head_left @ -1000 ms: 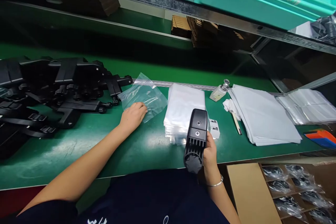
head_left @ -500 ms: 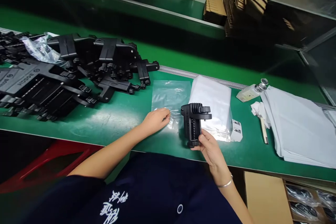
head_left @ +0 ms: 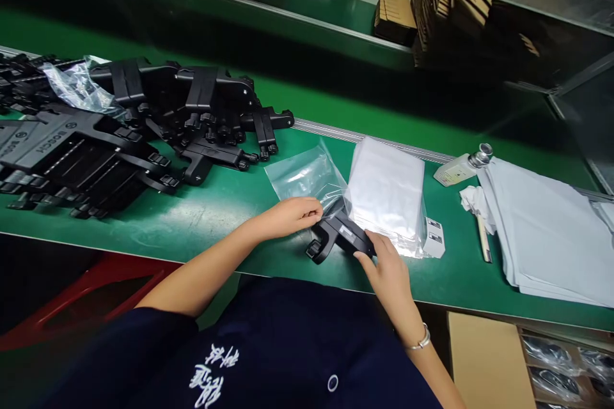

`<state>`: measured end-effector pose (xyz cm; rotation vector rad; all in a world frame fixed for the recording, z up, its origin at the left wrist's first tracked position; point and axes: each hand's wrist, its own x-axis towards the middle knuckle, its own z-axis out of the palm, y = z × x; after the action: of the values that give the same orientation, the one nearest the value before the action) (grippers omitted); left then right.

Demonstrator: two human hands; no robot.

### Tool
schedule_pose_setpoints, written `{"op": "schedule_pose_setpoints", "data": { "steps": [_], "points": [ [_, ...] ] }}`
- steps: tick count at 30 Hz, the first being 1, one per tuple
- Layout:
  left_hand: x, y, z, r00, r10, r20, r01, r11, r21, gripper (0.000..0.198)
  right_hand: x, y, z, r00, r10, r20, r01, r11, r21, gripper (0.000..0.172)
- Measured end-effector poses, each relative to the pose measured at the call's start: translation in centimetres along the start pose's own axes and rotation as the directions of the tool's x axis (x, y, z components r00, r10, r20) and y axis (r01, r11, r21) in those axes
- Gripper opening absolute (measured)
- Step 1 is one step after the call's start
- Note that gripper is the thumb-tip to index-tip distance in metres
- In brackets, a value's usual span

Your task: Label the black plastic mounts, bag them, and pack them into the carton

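Left hand (head_left: 293,214) pinches the near edge of a clear plastic bag (head_left: 307,177), fingers curled together on the film. Bag lies flat on the green table (head_left: 215,217), mid-table, its far end pointing toward the metal rail (head_left: 384,142) at the back edge. Right hand (head_left: 387,267) grips a black plastic part (head_left: 338,236) from its right end, fingers closed around it. Part sits low over the table close to the front edge, just at the bag's near edge, tilted with its clip end toward the person; cannot tell if any of it is inside the bag. Silver bracelet (head_left: 418,342) on the right wrist.

Right beside the bag, touching or overlapping it, a stack of clear bags (head_left: 388,188). Small white labels (head_left: 434,238) lie at the stack's right near corner. Further right near the rail, a small bottle (head_left: 460,167) with a metal cap lies tilted. Just beside it a crumpled white wipe (head_left: 472,199) and a thin stick (head_left: 484,238). Pile of white sheets (head_left: 547,230) fills the right end of the table.

Left end of the table: a big heap of black parts (head_left: 144,121), one loose crumpled bag (head_left: 77,86) on top at the far left. Cardboard box (head_left: 484,358) below the front edge at right, with bagged parts (head_left: 556,358) in it. Folded cartons (head_left: 432,13) stacked on the back shelf.
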<state>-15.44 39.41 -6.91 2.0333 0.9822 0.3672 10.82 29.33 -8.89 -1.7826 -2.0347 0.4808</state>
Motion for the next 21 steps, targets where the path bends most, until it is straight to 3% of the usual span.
{"op": "schedule_pose_setpoints", "data": {
  "steps": [2,5,10,14,16,18,21],
  "points": [
    [-0.2,0.6,0.1,0.999,0.022,0.047,-0.023,1.0,0.015,0.023,0.1,0.2,0.6,0.998,-0.028,-0.063,0.022,0.996,-0.089,0.048],
    [-0.1,1.7,0.6,0.999,0.021,0.033,-0.022,0.999,0.042,0.021,0.2,0.1,1.2,0.993,-0.067,-0.102,0.049,0.984,-0.17,0.046],
    [-0.1,2.6,1.2,0.999,-0.04,-0.003,0.04,0.979,0.198,0.021,0.5,0.3,1.1,0.986,-0.027,-0.164,0.0,0.987,-0.163,0.046],
    [0.3,2.8,1.8,0.999,0.004,-0.037,0.001,0.992,0.128,0.025,1.0,0.6,1.2,0.965,0.018,-0.26,-0.064,0.984,-0.169,0.048],
    [1.3,3.5,3.0,0.992,0.094,-0.082,-0.084,0.989,0.121,0.033,1.3,0.5,1.7,0.968,0.021,-0.249,-0.059,0.988,-0.145,0.046],
    [2.6,4.7,4.9,0.959,0.267,-0.097,-0.25,0.955,0.16,0.035,1.8,0.2,2.5,0.978,0.03,-0.207,-0.043,0.997,-0.06,0.041],
    [3.9,6.9,8.4,0.822,0.569,0.008,-0.555,0.798,0.235,0.033,2.2,0.0,3.3,0.992,0.057,-0.113,-0.027,0.969,0.247,0.039]
  ]
}}
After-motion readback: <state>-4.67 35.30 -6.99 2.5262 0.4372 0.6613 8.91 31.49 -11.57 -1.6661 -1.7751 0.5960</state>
